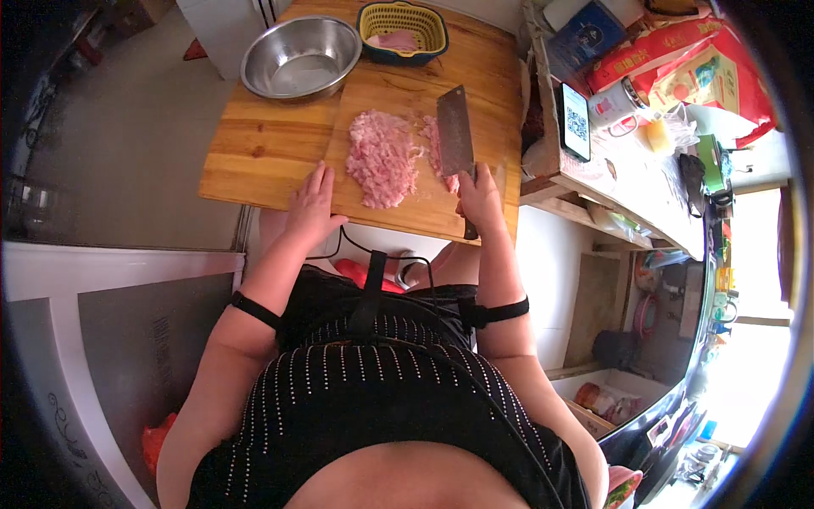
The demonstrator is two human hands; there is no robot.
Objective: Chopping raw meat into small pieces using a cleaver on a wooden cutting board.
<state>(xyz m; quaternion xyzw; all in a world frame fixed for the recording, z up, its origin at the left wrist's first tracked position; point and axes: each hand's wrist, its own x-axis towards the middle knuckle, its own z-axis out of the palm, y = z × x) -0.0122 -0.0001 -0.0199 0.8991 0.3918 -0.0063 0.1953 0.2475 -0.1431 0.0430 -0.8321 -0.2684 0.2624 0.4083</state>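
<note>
Minced raw meat (383, 158) lies in a heap on the wooden board (273, 153), with a smaller strip of it to the right. My right hand (478, 198) grips the handle of a cleaver (455, 133), whose wide blade covers part of that strip. Flat on the board's near edge, left of the heap, rests my left hand (313, 207), holding nothing. A steel bowl (302, 57) with nothing visible in it stands at the back left. Beside it, a yellow basket (413, 19) nested in a dark basin holds a piece of pink meat (395, 41).
To the right is a cluttered shelf (626, 191) bearing a phone (575, 121), a mug (613, 107) and red packages (712, 70). A white-framed panel (133, 267) stands at the lower left. Dark cables hang below the board's near edge.
</note>
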